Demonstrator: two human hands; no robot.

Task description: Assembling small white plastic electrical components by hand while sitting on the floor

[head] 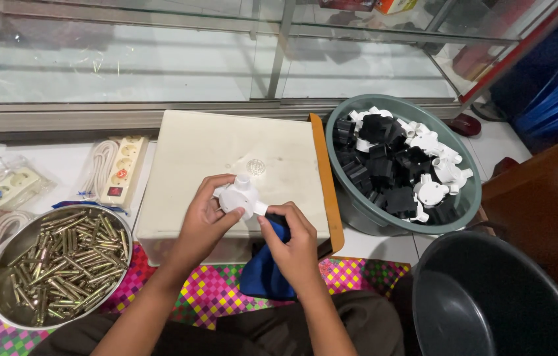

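My left hand (203,221) holds a white round plastic junction box (239,196) with short pipe outlets, above the front of a cream box lid (226,148). My right hand (295,240) pinches one outlet of the same fitting from the right. A blue and black tool handle (278,223) shows under my right fingers; whether the hand grips it I cannot tell. A blue cloth (262,273) lies below my right hand.
A steel bowl (9,247) of brass screws sits at the left. A grey-green basin (453,214) of black and white fittings stands at the right, with a dark bucket (490,296) in front of it. Packaged power strips (117,168) lie at the left, a glass cabinet (272,59) behind.
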